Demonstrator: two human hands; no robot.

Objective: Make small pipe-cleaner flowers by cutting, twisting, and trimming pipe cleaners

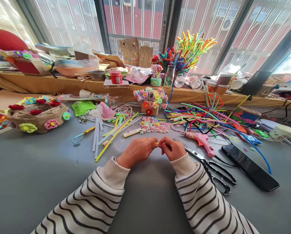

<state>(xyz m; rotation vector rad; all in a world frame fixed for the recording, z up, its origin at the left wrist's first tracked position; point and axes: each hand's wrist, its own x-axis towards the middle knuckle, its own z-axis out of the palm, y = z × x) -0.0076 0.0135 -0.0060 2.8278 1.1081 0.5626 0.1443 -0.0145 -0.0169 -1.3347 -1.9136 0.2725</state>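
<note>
I note a small yellow piece [157,143], too small to identify, pinched between both hands low over the grey table [38,182]. The left hand [138,151] and right hand [172,149] meet at the fingertips, both clamped on it. My judgement: steady, short finger movements with wrists kept low would suit this fine work. Scissors [215,170], a pink glue gun [202,141] and a dark phone [250,167] lie just right. 1 woven basket [38,118] carries flowers on its rim; a small planter [150,109] holds pastel flowers.
</note>
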